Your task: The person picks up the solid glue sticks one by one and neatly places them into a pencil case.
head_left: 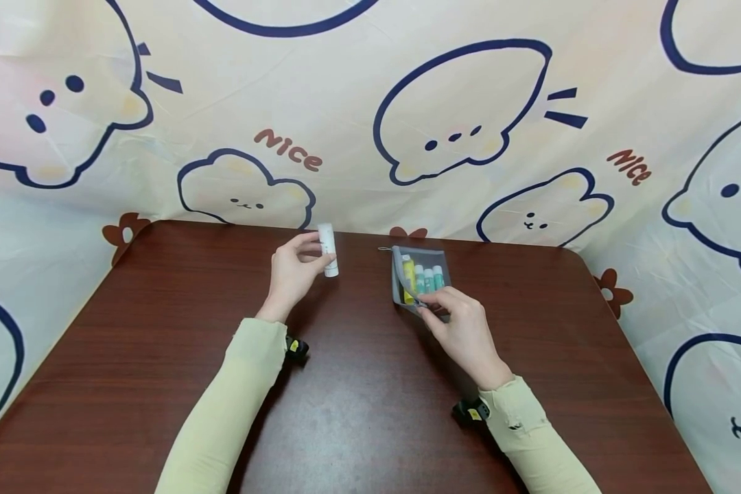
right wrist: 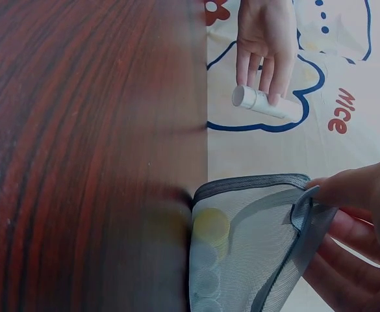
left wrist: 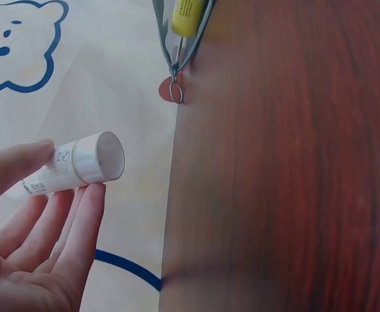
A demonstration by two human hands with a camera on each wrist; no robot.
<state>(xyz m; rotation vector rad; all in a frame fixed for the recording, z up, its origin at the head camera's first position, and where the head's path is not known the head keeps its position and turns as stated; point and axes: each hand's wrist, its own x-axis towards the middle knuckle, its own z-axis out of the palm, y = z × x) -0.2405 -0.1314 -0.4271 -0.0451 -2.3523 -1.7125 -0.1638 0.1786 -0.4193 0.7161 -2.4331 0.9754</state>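
Observation:
In the head view my left hand [head_left: 289, 278] pinches a small white capped tube [head_left: 328, 247] upright between thumb and fingers, above the table's far edge. Faint print shows on the tube [left wrist: 58, 170] in the left wrist view. My right hand [head_left: 463, 336] grips the zippered edge of a grey mesh pouch [head_left: 431, 256], pulling its mouth open. Inside the pouch stand a yellow tube [head_left: 409, 274] and several smaller pale green tubes [head_left: 429, 280] with white tops. Through the mesh in the right wrist view, the yellow end [right wrist: 211, 225] shows beside paler ones.
The pouch stands on a dark brown wooden table [head_left: 358, 412], near its far edge. A light cloth [head_left: 346, 103] with blue outline drawings hangs behind and at both sides. A small wire loop [left wrist: 176, 91] sticks out from the pouch's corner.

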